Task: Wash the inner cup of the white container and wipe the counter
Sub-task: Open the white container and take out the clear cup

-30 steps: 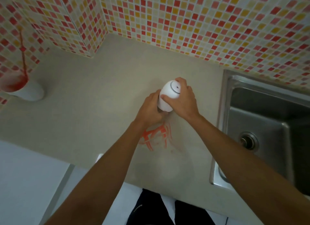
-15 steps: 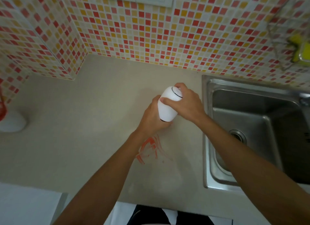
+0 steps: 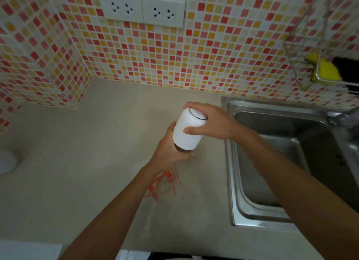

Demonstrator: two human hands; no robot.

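I hold the white container [image 3: 187, 132] above the beige counter [image 3: 87, 153], tilted with its round top facing up and right. My right hand [image 3: 210, 122] grips its upper white shell from the right. My left hand [image 3: 171, 153] wraps the lower end from below, where a darker inner part [image 3: 179, 148] shows at the shell's bottom rim. Red smears [image 3: 163, 184] streak the counter just under my left wrist.
A steel sink [image 3: 281, 162] lies to the right, its tap [image 3: 342, 118] at the far edge. A wire rack holding a yellow sponge [image 3: 324, 71] hangs on the mosaic tile wall. Wall sockets [image 3: 141, 9] sit above. A white object [image 3: 6, 161] stands at the left edge.
The view tilted up and right, so sockets and rack came into sight. The container was lifted a little and a dark inner part now shows below the white shell.
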